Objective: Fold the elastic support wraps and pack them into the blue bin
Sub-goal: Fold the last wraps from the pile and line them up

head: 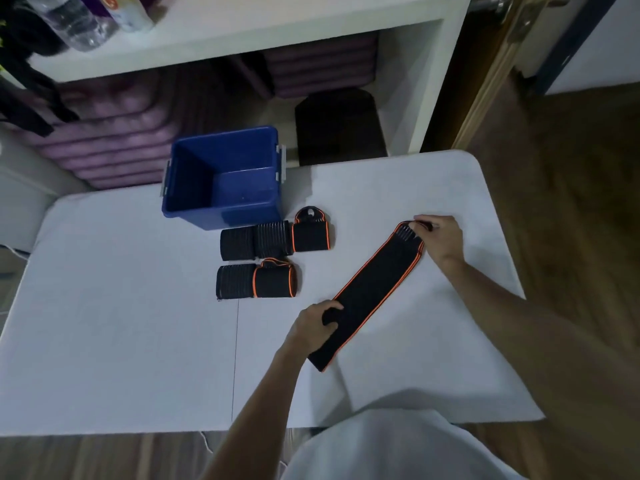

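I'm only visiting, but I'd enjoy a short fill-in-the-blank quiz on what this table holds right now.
1. The bin on the table is coloured ____.
2. The unrolled wrap has trim coloured ____.
3. The number of wraps lying inside the bin is ____.
4. The right hand pinches the wrap's far end; its near part is held by the ____ hand.

Missing words: blue; orange; zero; left

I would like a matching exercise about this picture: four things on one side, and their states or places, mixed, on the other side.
Things:
1. blue bin
2. long wrap
3. left hand
4. right hand

States:
A. pinches the wrap's far end
B. lies stretched out on the table
C. holds the wrap near its close end
D. stands with nothing inside

Pairs: 1-D, 2-B, 3-C, 4-A
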